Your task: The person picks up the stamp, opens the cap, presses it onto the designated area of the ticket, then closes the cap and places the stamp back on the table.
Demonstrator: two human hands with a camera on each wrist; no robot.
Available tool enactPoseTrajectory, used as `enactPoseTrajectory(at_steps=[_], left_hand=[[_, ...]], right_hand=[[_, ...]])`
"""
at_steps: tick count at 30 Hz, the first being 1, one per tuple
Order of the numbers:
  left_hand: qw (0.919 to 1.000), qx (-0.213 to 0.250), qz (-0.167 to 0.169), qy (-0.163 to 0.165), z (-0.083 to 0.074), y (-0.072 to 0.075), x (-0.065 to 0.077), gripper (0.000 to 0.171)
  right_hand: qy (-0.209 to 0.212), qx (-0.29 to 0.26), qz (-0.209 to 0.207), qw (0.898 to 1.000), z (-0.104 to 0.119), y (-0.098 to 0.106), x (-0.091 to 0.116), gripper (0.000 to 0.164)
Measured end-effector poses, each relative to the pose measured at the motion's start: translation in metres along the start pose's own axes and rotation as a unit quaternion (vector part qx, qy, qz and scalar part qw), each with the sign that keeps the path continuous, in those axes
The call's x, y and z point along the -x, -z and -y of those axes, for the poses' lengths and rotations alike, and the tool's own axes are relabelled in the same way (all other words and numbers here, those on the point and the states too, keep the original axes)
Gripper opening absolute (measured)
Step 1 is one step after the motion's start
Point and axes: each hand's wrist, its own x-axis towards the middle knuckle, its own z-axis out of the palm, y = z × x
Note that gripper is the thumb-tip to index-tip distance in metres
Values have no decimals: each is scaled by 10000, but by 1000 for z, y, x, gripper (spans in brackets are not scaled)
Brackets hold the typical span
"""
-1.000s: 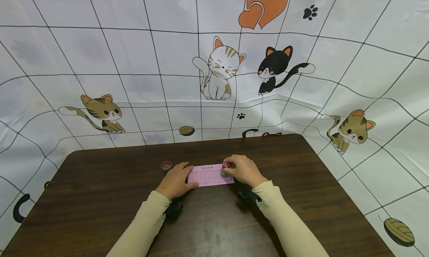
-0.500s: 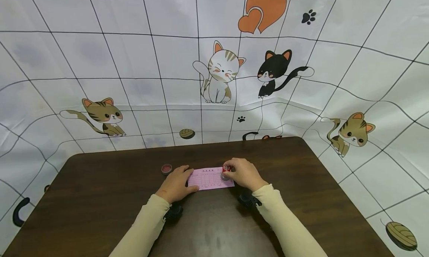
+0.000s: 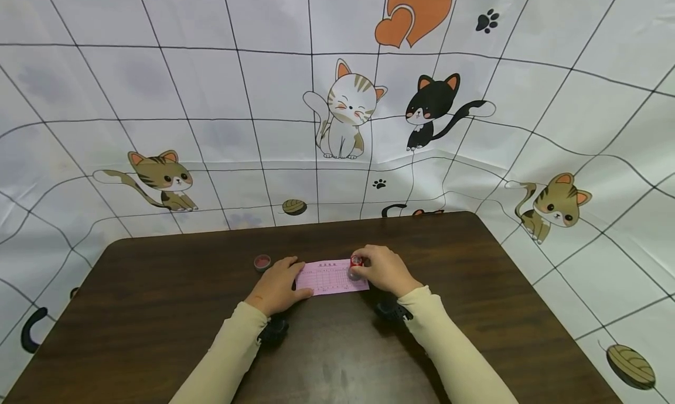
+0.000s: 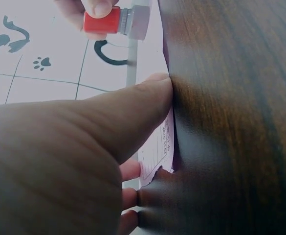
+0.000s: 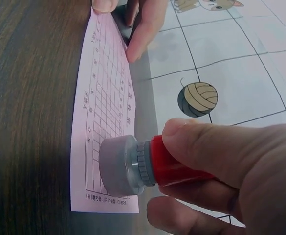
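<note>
A pink printed form (image 3: 329,276) with a table grid lies on the dark table. My left hand (image 3: 275,287) rests on its left end, fingers at the top edge and thumb (image 4: 152,95) along the near edge. With thumb and fingers, my right hand (image 3: 387,269) holds a stamp with a red handle (image 5: 174,164) and a round, greyish clear base (image 5: 118,164). The base is right at the paper's right end. Its stamping face is hidden in the right wrist view. A small round open tin with a red inside (image 3: 262,262) sits just left of my left fingers.
The brown wooden table (image 3: 158,334) has rounded back corners. Behind and beside it hangs a white cloth (image 3: 237,99) printed with grid lines, cats and paw prints. Black straps with devices (image 3: 274,329) circle both wrists.
The head view tilts slightly and comes back. Both hands, the form and the stamp stay in nearly the same places.
</note>
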Motion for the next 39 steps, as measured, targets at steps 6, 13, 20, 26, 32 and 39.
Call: enactPoseTrajectory(at_steps=[6, 13, 20, 26, 32, 39], left_hand=[[10000, 30, -28, 1, 2, -2, 0, 73], [10000, 16, -72, -8, 2, -1, 0, 73], [10000, 13, -65, 7, 2, 0, 1, 73], [10000, 24, -64, 8, 1, 0, 1, 72], [9999, 76, -70, 16, 0, -1, 1, 72], [9999, 96, -105, -4, -1, 1, 3, 71]], right_hand=[[17, 254, -52, 9997, 1, -2, -1, 21], [-70, 56, -5, 10000, 2, -1, -2, 21], [39, 251, -57, 9997, 3, -1, -1, 19], [22, 310, -40, 9995, 5, 0, 0, 20], [28, 374, -50, 9993, 4, -2, 1, 19], [48, 500, -111, 9987, 6, -2, 1, 20]])
